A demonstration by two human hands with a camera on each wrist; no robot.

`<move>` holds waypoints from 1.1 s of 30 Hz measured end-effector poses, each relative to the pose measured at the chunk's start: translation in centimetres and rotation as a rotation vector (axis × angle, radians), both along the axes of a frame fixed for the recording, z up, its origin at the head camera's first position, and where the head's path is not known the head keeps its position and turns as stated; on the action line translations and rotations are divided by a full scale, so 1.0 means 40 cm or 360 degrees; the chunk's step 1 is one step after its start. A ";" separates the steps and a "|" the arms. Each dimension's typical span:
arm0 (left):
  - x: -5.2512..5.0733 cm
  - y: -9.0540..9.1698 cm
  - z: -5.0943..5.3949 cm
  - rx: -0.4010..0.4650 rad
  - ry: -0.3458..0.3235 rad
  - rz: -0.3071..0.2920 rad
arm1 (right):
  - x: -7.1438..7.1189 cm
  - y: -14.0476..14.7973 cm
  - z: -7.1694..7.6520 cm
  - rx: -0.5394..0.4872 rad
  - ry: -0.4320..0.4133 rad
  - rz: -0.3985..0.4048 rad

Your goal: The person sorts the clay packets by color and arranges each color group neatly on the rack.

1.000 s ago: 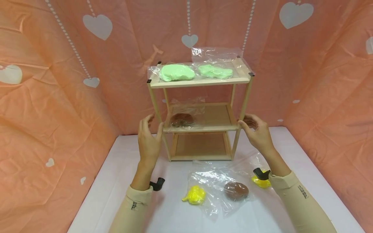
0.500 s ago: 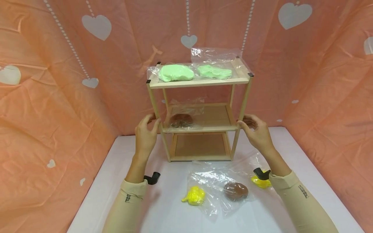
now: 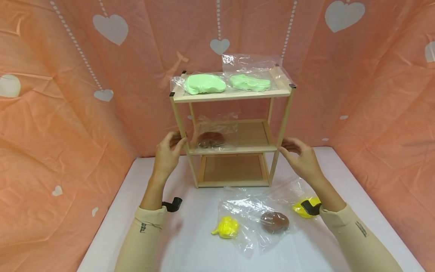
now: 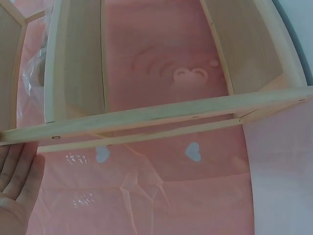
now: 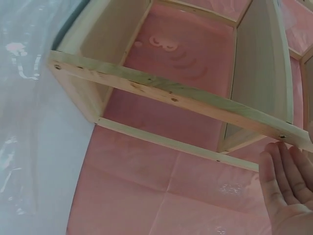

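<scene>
A three-tier wooden shelf (image 3: 232, 150) stands on the white table. My left hand (image 3: 166, 156) is at its left front post, the thumb tip by the post and the fingers partly hidden behind it. Straight left fingers (image 4: 24, 174) meet the post in the left wrist view. At the right front post is my right hand (image 3: 303, 158), thumb tip close to the post. In the right wrist view its straight fingers (image 5: 286, 171) reach the post's outer side. Two bagged light-green lumps (image 3: 205, 84) lie on the top tier; a bagged brown piece (image 3: 211, 140) is on the middle tier, left.
In front of the shelf, clear plastic bags hold a yellow lump (image 3: 228, 227), a brown oval piece (image 3: 274, 221) and another yellow piece (image 3: 303, 207) beside my right wrist. A pink-orange cloth (image 3: 149, 94) with white hearts surrounds the white table (image 3: 200, 238).
My left hand has shifted left and slightly up along the left post, its thumb now close to it. My right hand has moved slightly down at the right post. The shelf looks still.
</scene>
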State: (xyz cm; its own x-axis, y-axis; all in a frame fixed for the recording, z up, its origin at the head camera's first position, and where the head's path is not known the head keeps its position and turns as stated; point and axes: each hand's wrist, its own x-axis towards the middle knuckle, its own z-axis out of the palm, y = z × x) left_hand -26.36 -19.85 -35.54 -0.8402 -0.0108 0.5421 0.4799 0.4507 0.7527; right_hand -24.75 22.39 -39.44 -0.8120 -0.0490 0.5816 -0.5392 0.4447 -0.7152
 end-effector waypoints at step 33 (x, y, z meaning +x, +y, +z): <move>-0.020 -0.024 -0.013 0.0049 -0.0118 -0.0113 | 0.214 0.080 -0.181 0.0725 -0.0365 0.0307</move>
State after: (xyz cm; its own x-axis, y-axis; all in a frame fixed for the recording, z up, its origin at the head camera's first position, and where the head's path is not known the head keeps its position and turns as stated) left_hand -27.14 -20.79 -36.05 -0.8772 0.0344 0.4788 0.4523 0.3933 0.8005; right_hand -16.21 25.59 -46.69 -0.8669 -0.4154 0.2754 -0.4943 0.6457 -0.5820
